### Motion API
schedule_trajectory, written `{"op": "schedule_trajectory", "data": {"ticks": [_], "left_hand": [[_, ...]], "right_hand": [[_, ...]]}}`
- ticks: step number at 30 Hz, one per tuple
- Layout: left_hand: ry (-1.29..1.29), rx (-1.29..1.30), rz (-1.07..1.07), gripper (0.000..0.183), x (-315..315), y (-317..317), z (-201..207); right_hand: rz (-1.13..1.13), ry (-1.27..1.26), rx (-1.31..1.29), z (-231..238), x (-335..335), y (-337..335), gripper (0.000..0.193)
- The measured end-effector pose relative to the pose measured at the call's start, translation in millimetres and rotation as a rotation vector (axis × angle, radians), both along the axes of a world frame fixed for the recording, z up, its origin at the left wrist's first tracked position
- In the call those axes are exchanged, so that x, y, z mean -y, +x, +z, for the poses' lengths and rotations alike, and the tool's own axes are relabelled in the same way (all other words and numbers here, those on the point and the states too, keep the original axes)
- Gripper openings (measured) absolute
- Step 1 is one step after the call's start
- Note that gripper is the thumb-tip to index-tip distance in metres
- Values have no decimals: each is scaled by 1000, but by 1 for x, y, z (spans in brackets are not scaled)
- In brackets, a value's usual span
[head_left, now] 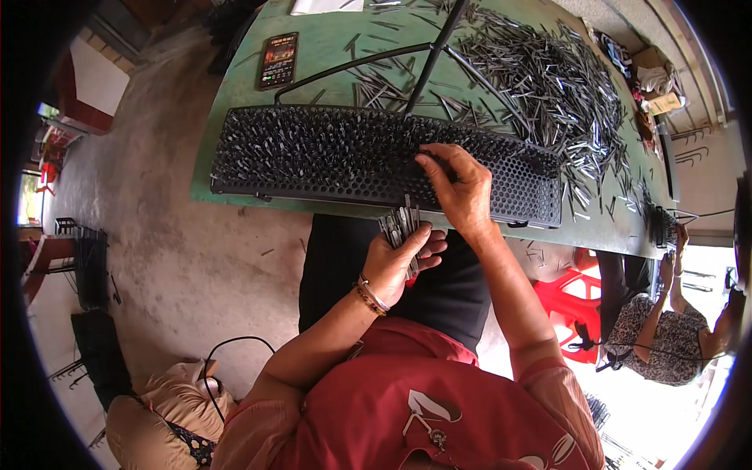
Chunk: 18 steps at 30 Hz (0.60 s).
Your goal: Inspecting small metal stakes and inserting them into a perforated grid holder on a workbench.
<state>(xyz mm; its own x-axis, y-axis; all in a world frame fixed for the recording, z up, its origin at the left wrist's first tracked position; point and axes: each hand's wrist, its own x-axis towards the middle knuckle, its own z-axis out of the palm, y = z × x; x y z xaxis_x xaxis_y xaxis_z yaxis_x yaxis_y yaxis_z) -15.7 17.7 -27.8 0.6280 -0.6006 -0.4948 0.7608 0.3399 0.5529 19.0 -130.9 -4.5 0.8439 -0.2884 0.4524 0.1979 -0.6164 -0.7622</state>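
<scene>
**Fingers (445,152) of the right hand (468,196) over a part-filled black perforated rack (517,194); bundle of strips (399,227) in the left hand (390,262)**

Right hand: thumb and forefinger drawn close together at their tips, down at the rack's middle, beside the border of filled and bare holes; whether a strip is pinched between them cannot be told. Left hand: fingers curled, thumb pressed over the bundle; thin metal strips, loosely fanned, ends upward, held just off the rack's near edge.

Rack: one, long, lying along the near edge of a green table (229,98); black rods (427,74) reach across the table behind it. Done: left portion densely set with strips standing up, the filling running on along the far side past the middle; left, by appearance: the near rows from about the middle, and much of the right end, where open holes show; judged roughly over half filled.

Supply: large heap of loose strips (548,90) on the table, behind the rack and to the right; ample, by the look of it. Also on the table: one phone (279,61), far left.
</scene>
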Motion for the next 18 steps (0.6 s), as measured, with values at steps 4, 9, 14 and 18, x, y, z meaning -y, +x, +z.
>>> {"op": "schedule_trajectory", "data": {"ticks": [4, 9, 14, 18], "left_hand": [[0, -8, -16, 25, 0, 0, -3], [-6, -5, -21, 25, -2, 0, -7], [-9, -9, -19, 23, -5, 0, -11], [-29, -3, -28, 22, -7, 2, -7]], "right_hand": [[-30, 175, -57, -9, 0, -1, 15], [44, 96, -41, -8, -8, -3, 16], [65, -39, 14, -7, -11, -2, 18], [75, -181, 54, -7, -9, -3, 19]]}}
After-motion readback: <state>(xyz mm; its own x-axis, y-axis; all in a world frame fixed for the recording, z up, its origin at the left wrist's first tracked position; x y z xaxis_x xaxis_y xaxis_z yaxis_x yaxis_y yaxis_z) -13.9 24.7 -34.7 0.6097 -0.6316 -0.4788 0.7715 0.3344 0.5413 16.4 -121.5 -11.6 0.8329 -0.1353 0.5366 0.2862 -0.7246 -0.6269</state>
